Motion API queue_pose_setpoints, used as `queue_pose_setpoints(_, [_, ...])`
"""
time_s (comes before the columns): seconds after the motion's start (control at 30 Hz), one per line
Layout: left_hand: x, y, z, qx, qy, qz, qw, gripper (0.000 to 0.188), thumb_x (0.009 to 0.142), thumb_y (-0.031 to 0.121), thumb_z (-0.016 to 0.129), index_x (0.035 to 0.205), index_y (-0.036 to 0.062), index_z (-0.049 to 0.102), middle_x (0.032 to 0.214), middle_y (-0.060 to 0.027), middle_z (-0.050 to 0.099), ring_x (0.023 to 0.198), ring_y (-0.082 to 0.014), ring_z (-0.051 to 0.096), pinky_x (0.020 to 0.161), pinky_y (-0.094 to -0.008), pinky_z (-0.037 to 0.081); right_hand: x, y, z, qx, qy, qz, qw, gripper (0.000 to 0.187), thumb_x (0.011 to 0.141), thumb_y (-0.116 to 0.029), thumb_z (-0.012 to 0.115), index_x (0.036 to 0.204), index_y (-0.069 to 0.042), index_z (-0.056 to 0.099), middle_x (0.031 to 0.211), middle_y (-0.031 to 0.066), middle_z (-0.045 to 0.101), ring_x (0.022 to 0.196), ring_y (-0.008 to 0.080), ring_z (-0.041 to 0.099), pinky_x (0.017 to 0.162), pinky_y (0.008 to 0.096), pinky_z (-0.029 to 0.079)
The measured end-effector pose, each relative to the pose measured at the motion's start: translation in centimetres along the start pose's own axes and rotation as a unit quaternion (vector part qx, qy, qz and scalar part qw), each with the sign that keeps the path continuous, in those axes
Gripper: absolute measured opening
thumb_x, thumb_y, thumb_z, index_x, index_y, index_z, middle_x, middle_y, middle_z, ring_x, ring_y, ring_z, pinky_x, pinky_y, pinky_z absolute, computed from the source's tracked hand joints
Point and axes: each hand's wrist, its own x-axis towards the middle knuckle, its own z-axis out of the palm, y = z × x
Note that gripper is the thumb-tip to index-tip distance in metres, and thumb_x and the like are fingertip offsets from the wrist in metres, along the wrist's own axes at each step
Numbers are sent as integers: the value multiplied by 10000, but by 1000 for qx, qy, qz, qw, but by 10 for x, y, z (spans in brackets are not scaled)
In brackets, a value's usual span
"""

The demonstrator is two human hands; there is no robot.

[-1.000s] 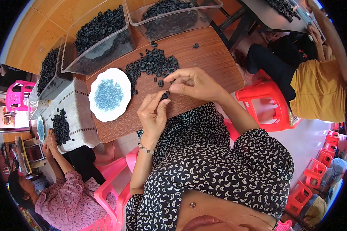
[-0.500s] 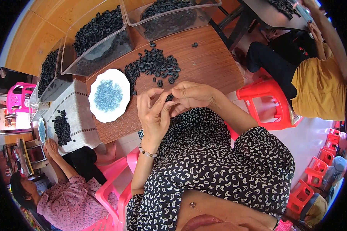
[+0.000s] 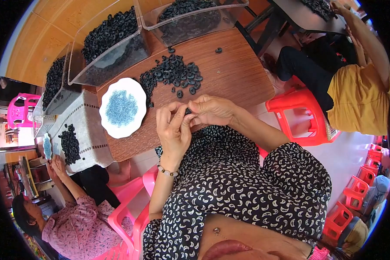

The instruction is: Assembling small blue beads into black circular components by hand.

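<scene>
A brown wooden table (image 3: 236, 65) filled the middle of the room, one corner pointing out to the right above a red stool (image 3: 299, 98). Along its far edge stood clear plastic bins (image 3: 135, 51) loaded with black rings. A scalloped white plate (image 3: 141, 108) sat near the left edge, and just beside it spread a loose heap of black rings (image 3: 173, 71), lying at mixed angles.

The left hand (image 3: 174, 125) and the right hand (image 3: 212, 110) met over the near edge of the table, both with fingers bent. The left pinched a small black piece (image 3: 188, 111) between thumb and fingertips; the right thumb and fingers closed in against its other side. Fingers covered most of the piece, so I could not tell its long axis or which way it pointed. Tiny blue beads (image 3: 122, 108) covered the middle of the plate.
</scene>
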Motion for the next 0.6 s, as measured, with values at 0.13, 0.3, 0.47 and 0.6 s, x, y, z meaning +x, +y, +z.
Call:
queue_pose_setpoints(0.13, [-2, -4, 3, 5, 3, 4, 1000, 253, 847, 101, 764, 1077, 1, 735, 1033, -123, 645, 926, -285, 577, 768, -374, 487, 2, 5, 1, -24, 46, -5, 999, 449, 984, -404, 662, 1103, 28, 693, 1067, 96, 706, 984, 169, 658, 942, 343, 544])
queue_pose_setpoints(0.3, [-2, -9, -2, -37, 3, -50, 998, 268, 837, 124, 788, 1074, 6, 744, 976, -113, 646, 872, -265, 578, 747, -367, 482, -1, -4, 9, -71, 87, 19, 993, 565, 971, -511, 639, 1093, 38, 686, 1016, 98, 707, 883, 157, 677, 816, 298, 585])
queue_pose_setpoints(0.47, [-4, -20, 0, -4, 18, -44, 999, 285, 819, 124, 805, 1081, 26, 752, 920, -103, 649, 833, -258, 591, 737, -367, 487, 1, -11, 3, -348, 167, -38, 922, 544, 944, -524, 691, 997, 17, 682, 916, 100, 701, 802, 118, 671, 667, 259, 566])
queue_pose_setpoints(0.6, [-9, -25, 4, 12, -3, -39, 999, 282, 816, 106, 802, 1083, 31, 752, 895, -98, 649, 818, -250, 598, 728, -362, 493, 3, -3, 3, -407, 210, -88, 885, 406, 933, -384, 748, 936, 16, 676, 860, 84, 708, 758, 102, 661, 650, 262, 545])
